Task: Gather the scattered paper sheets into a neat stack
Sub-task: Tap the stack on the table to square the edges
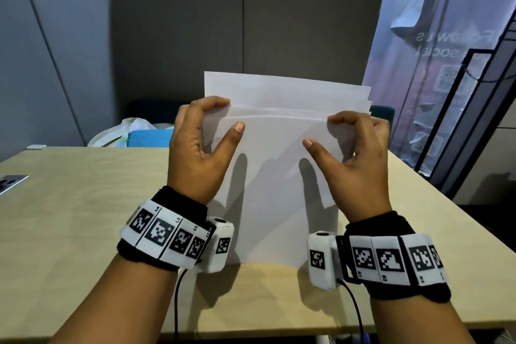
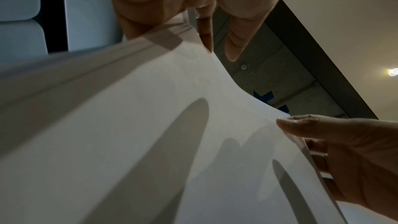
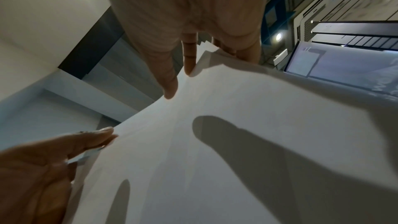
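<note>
Paper sheets [image 1: 282, 176] held upright over the table [image 1: 69, 218], lower edge down at the tabletop, upper edges fanned and uneven — seen whole only from the head view. Shown from the left wrist view alone: sheet edges [image 2: 133, 125] layered in steps near the fingers, with a ceiling lamp [image 2: 393, 71] off to the side. Shown from the right wrist view alone: stepped corners of sheets [image 3: 237, 125] behind the fingertips, and a printed banner [image 3: 344, 64].

Left hand [image 1: 201, 148] grasping the sheets' left side, fingers curled round the back, thumb laid on the front. Right hand [image 1: 360, 159] grasping the right side likewise — thumb forward, fingers hooked over the edge.

Beyond the table: grey partition panels [image 1: 178, 45], a white plastic bag [image 1: 122, 132] beside a blue box [image 1: 149, 138]. Much of the far tabletop hidden by the sheets.
</note>
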